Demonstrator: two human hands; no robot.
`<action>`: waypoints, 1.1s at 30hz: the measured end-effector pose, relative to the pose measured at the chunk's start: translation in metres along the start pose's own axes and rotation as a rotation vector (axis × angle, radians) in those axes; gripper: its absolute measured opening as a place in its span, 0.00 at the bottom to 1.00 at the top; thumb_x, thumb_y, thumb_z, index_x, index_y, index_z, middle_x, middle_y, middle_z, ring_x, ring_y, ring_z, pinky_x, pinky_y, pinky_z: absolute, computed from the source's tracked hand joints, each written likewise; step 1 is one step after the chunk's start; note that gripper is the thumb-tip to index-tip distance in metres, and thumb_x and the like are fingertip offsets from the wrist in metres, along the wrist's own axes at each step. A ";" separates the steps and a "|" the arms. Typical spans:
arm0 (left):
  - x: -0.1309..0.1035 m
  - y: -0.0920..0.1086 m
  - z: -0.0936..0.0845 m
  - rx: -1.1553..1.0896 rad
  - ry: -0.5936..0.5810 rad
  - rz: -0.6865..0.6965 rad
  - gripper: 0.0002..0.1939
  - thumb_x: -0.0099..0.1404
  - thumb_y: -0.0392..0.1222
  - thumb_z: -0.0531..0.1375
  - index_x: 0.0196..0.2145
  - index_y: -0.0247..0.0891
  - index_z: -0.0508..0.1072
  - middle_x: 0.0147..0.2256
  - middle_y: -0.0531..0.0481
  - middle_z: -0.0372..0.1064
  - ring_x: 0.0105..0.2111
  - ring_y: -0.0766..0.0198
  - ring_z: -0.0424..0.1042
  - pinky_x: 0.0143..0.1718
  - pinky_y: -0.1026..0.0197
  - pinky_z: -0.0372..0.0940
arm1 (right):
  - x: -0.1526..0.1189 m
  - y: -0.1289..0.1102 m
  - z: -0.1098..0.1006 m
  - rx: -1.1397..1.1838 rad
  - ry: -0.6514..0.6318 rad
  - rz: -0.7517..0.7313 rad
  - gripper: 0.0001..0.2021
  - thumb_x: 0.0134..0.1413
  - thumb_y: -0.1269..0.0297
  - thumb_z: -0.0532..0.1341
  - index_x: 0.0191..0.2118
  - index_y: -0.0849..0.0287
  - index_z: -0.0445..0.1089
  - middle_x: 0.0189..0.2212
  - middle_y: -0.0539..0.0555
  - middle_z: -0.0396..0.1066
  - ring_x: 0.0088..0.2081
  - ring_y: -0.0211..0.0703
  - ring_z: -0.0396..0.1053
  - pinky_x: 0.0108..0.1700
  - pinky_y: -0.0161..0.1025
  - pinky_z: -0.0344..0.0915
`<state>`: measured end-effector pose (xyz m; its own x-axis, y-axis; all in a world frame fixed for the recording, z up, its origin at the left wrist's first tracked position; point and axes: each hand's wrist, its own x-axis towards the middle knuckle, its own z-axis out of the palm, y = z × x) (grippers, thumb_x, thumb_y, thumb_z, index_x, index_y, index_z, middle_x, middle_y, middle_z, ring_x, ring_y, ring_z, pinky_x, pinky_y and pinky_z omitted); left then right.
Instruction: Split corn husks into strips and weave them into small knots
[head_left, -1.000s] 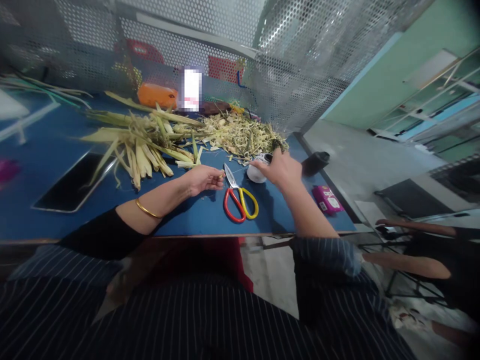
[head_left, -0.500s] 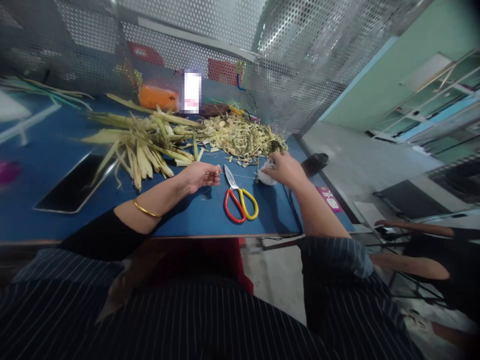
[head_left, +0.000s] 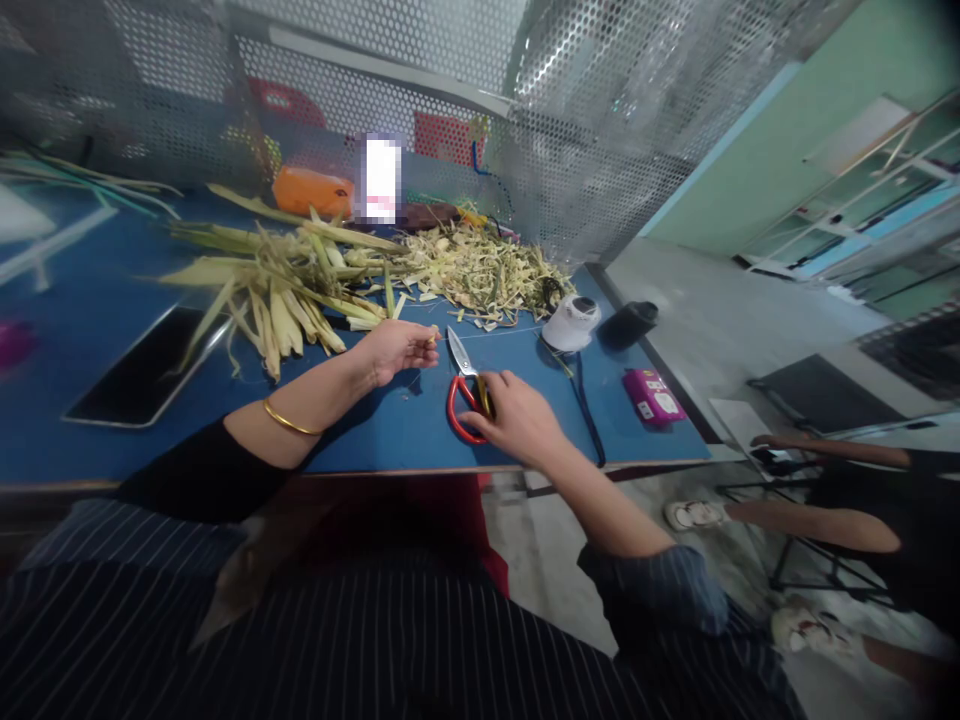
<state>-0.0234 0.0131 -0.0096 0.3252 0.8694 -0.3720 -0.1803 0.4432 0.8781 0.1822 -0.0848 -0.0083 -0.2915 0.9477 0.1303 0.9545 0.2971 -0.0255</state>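
Observation:
My left hand [head_left: 405, 352] is closed in a pinch on a small pale-yellow piece of husk [head_left: 433, 338], mostly covered by the fingers. A thin white thread runs from there to a white thread spool [head_left: 571, 322] standing at the right of the table. Scissors [head_left: 459, 352] with one red and one yellow handle lie on the blue tabletop between my hands, blades pointing away from me. My right hand [head_left: 511, 415] has its fingers on the yellow handle and its thumb over the red one, gripping them. Part of the yellow handle is hidden.
Dried corn husks [head_left: 289, 290] and a heap of husk scraps [head_left: 480, 272] lie behind my hands. A phone [head_left: 142, 370] is at the left. A black spool [head_left: 630, 325] and a purple packet [head_left: 652, 397] stand near the right edge. Another person's arm [head_left: 832, 452] is at far right.
My right hand has let go of the white spool and come left and nearer to me onto the scissors' handles. The left hand has stayed almost still with its pinch.

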 end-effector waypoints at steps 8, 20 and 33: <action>0.002 -0.002 -0.003 0.001 -0.018 0.006 0.05 0.63 0.34 0.60 0.29 0.30 0.73 0.22 0.49 0.68 0.23 0.68 0.71 0.31 0.64 0.70 | -0.015 0.017 -0.003 0.052 -0.195 0.140 0.31 0.48 0.69 0.58 0.61 0.67 0.57 0.41 0.65 0.72 0.38 0.52 0.71 0.37 0.41 0.62; 0.000 -0.003 0.001 0.020 -0.005 0.022 0.06 0.62 0.34 0.60 0.28 0.30 0.72 0.22 0.48 0.68 0.23 0.67 0.70 0.31 0.62 0.70 | -0.043 0.073 -0.027 1.169 -0.408 0.467 0.28 0.45 0.49 0.67 0.50 0.58 0.65 0.25 0.45 0.62 0.20 0.30 0.55 0.21 0.31 0.53; 0.001 -0.004 0.000 0.014 -0.031 0.021 0.05 0.62 0.33 0.60 0.28 0.29 0.72 0.22 0.48 0.68 0.22 0.68 0.70 0.29 0.63 0.70 | -0.018 0.081 -0.033 1.290 -0.480 0.428 0.25 0.50 0.40 0.60 0.41 0.58 0.66 0.30 0.50 0.67 0.22 0.32 0.58 0.22 0.34 0.54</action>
<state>-0.0221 0.0117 -0.0130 0.3500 0.8712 -0.3442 -0.1746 0.4217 0.8898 0.2671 -0.0812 0.0201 -0.2433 0.8593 -0.4500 0.3263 -0.3643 -0.8722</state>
